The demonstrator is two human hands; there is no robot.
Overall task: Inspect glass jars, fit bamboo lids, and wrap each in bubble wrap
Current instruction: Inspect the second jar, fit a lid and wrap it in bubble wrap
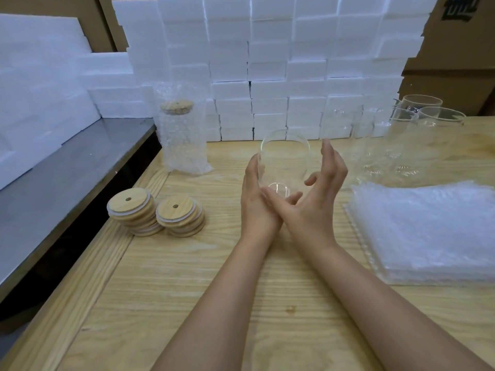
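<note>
Above the middle of the pale wooden table (214, 290), a left hand (254, 194) cradles a clear, lidless glass jar (284, 159), fingers curled under its base. The right hand (318, 188) stands released beside it. Slow turning, rim included, would serve inspection best.

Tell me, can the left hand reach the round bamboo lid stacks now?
Probably yes: the left hand sits just right of the two stacks of round bamboo lids, with only bare wooden table between. But it grips the clear glass jar, so the right hand should take that first.
</note>
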